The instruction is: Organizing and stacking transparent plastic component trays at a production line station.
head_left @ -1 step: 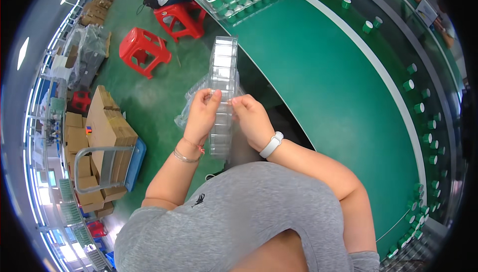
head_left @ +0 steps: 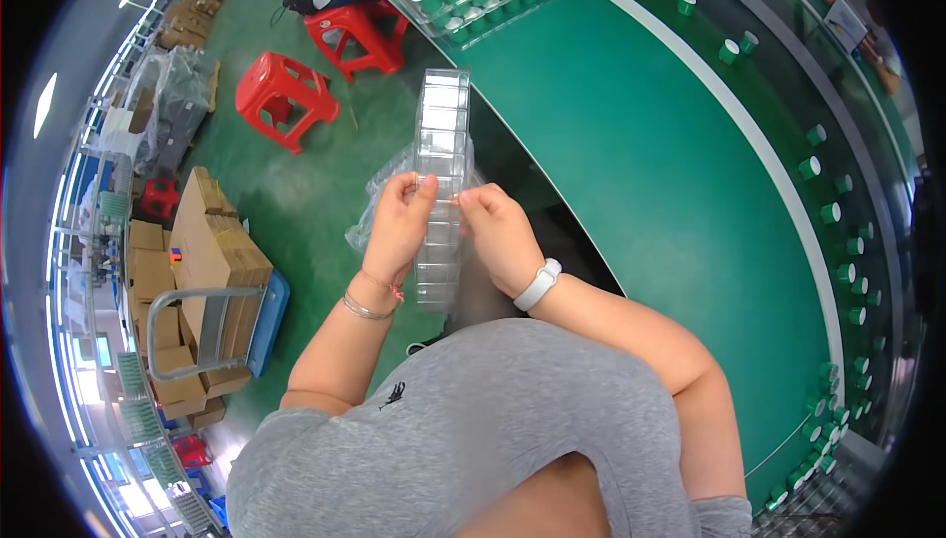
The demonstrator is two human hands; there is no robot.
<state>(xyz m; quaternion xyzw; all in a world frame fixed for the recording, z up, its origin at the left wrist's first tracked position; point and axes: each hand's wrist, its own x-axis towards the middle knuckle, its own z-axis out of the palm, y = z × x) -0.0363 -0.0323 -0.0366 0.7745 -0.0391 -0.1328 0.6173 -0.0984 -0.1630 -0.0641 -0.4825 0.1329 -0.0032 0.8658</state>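
A long clear plastic tray (head_left: 440, 178) stands up between both hands. The left hand (head_left: 397, 228) pinches its left edge, and the right hand (head_left: 500, 235) pinches its right edge.

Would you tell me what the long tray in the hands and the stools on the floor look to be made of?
The tray stack looks like thin clear glossy plastic: the floor shows through its compartments. The red stools seem moulded plastic, uniformly coloured, faintly shiny.

Both forearms raised forward; left hand (head_left: 399, 228) and right hand (head_left: 501, 233) close together, fingers pinched, thumbs facing inward.
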